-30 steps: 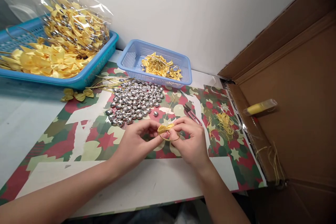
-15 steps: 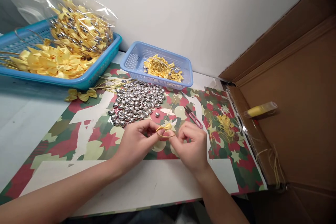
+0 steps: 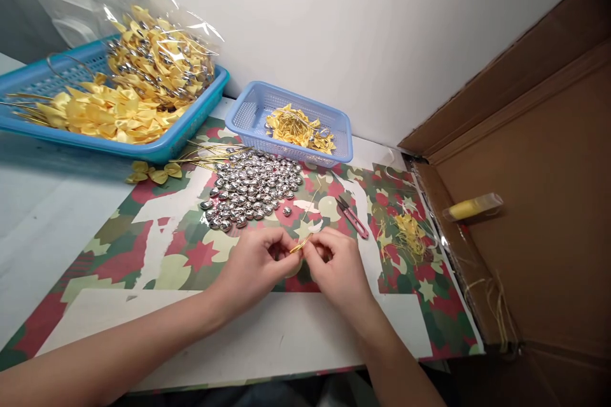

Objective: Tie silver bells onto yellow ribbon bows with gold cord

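Note:
My left hand (image 3: 258,261) pinches a small piece of gold cord (image 3: 300,244) between thumb and fingers. Opposite it, my right hand (image 3: 337,261) grips the other end of the same cord, and the fingertips of both hands nearly touch. The yellow bow seen on it before is hidden by the fingers. Just beyond my hands lie a heap of silver bells (image 3: 252,187) and, on the right, pink-handled thread snips (image 3: 352,217).
A large blue basket (image 3: 157,151) at the left holds yellow bows and a filled clear bag. Behind the bells stands a smaller blue basket (image 3: 243,130) with bows. Yellow thread scraps (image 3: 409,235) lie at the right, near a cardboard wall (image 3: 534,140) with a yellow tube (image 3: 472,206).
My right hand has moved left, closer to my left hand. The cord loop and yellow bow that showed between the fingers are now mostly covered. The view has shifted slightly.

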`<state>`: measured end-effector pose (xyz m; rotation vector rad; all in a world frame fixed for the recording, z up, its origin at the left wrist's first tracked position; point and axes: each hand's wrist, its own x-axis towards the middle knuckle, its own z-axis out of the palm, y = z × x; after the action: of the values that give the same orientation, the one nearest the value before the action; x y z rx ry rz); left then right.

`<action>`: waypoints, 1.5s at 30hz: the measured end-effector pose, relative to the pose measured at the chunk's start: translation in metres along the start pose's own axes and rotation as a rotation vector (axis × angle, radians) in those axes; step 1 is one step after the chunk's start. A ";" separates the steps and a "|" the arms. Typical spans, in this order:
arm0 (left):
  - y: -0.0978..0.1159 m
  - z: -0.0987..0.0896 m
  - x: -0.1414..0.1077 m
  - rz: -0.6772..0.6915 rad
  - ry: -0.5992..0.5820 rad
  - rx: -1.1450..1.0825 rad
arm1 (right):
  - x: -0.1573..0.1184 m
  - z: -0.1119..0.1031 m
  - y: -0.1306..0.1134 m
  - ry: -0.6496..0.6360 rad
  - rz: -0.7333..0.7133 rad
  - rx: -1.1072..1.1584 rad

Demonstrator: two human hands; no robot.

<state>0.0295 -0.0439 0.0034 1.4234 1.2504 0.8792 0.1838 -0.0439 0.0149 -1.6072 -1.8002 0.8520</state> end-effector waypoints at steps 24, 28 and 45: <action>-0.004 -0.015 0.011 0.107 0.052 0.174 | 0.004 -0.070 -0.005 -0.049 -0.299 1.085; -0.008 -0.017 0.012 0.474 0.026 0.259 | 0.003 -0.073 -0.019 0.043 -0.334 1.037; -0.003 -0.022 0.018 -0.103 -0.037 -0.340 | -0.024 -0.053 -0.077 -0.030 -0.294 1.309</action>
<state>0.0119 -0.0219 0.0039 1.0908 1.0770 0.9400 0.1791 -0.0694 0.1078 -0.4610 -0.9650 1.4409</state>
